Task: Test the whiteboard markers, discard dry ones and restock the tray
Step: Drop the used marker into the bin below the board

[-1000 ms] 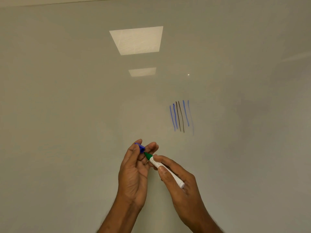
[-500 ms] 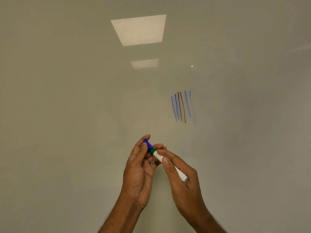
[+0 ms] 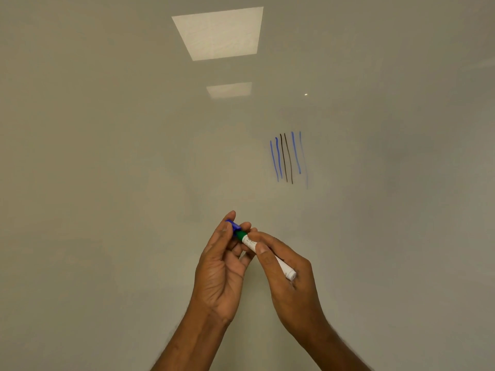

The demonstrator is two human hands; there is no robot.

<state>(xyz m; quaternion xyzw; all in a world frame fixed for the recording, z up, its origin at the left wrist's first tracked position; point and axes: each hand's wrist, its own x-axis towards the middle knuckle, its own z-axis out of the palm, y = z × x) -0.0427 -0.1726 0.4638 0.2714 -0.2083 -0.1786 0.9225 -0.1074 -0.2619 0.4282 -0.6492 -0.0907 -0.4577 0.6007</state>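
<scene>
The whiteboard (image 3: 107,183) fills the view. My right hand (image 3: 289,285) grips a white marker (image 3: 285,270) with a green collar (image 3: 241,235), angled up to the left. My left hand (image 3: 222,266) pinches the blue cap (image 3: 233,225) between thumb and fingers, seated on the marker's green end. Both hands meet just in front of the board, low in the middle. The marker's tip is hidden under the cap.
Several vertical test strokes (image 3: 288,159), blue and black, stand on the board above and right of my hands; the rightmost blue one is faint. Two ceiling lights reflect in the board (image 3: 219,33). No tray or other markers are in view.
The blue cap, held apart from the green tip a second ago, now sits on the marker's end. My hands have come together.
</scene>
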